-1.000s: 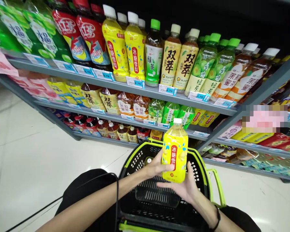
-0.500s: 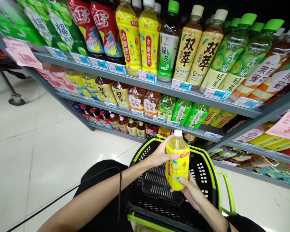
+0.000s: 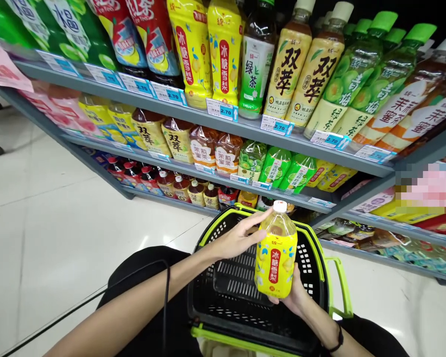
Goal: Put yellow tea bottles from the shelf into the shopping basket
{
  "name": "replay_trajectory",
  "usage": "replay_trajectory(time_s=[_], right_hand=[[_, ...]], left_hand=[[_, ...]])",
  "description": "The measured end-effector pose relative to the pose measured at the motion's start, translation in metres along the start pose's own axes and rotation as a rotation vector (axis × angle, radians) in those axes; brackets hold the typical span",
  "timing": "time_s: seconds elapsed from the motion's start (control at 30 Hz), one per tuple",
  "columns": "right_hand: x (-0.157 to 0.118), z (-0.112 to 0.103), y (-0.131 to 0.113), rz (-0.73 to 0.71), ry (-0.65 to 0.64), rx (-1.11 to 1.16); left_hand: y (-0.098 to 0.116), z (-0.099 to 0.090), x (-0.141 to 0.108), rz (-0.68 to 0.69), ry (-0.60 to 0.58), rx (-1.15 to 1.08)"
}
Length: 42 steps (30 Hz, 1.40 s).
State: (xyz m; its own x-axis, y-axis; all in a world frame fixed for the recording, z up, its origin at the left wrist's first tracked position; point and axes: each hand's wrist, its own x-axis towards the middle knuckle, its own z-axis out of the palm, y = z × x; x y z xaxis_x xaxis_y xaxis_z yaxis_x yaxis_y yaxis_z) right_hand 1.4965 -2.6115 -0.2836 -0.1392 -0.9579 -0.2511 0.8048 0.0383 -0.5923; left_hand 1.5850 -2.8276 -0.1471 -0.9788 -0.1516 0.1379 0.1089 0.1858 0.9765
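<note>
Above the black basket with its lime-green rim, a yellow bottle with a white cap is held upright, its red label strip turned toward the camera. Under it the right hand cups the base and back, fingers wrapped around the lower part so that they are mostly hidden behind the bottle. At the bottle's shoulder the left hand rests with loosely spread fingers, fingertips touching the plastic just below the neck rather than clamping it. Behind the basket stands a grey shelf unit, its upper shelf edge lined with blue price tags and its rows filled with bottled teas in yellow, green and brown.
</note>
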Motion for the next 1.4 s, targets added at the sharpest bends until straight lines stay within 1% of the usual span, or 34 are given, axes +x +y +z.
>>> replay_trajectory(time_s=[0.17, 0.33, 0.53, 0.73, 0.83, 0.97, 1.07, 1.17, 1.3, 1.37, 1.4], right_hand=[[-0.005, 0.006, -0.001, 0.069, -0.05, 0.043], [-0.005, 0.004, 0.001, 0.092, -0.031, 0.079], [-0.004, 0.007, 0.0, 0.086, -0.024, 0.098], [-0.006, 0.017, -0.008, 0.11, -0.038, 0.103], [-0.007, 0.025, -0.01, 0.084, -0.049, 0.126], [-0.008, 0.039, -0.021, 0.046, -0.023, 0.211], [-0.01, 0.044, -0.033, 0.052, -0.034, 0.271], [-0.013, 0.045, -0.042, 0.006, 0.015, 0.286], [-0.014, 0.044, -0.044, -0.128, 0.059, 0.227], [-0.012, 0.041, -0.044, -0.181, 0.101, 0.145], [-0.011, 0.038, -0.043, -0.218, 0.154, 0.081]], left_hand=[[-0.001, 0.004, -0.004, -0.009, 0.003, 0.075], [-0.004, 0.003, -0.003, 0.033, 0.031, 0.119], [-0.002, 0.005, -0.001, 0.019, 0.057, 0.094], [-0.009, 0.005, -0.001, 0.016, 0.073, 0.084], [-0.012, 0.005, 0.0, 0.002, 0.096, 0.036], [-0.012, 0.009, 0.004, -0.01, 0.167, -0.077], [-0.015, 0.011, 0.006, -0.075, 0.267, -0.165], [-0.025, 0.011, 0.008, -0.138, 0.342, -0.359], [-0.041, 0.011, 0.012, -0.136, 0.395, -0.713], [-0.047, 0.012, 0.015, -0.148, 0.429, -0.794], [-0.048, 0.013, 0.016, -0.169, 0.44, -0.813]])
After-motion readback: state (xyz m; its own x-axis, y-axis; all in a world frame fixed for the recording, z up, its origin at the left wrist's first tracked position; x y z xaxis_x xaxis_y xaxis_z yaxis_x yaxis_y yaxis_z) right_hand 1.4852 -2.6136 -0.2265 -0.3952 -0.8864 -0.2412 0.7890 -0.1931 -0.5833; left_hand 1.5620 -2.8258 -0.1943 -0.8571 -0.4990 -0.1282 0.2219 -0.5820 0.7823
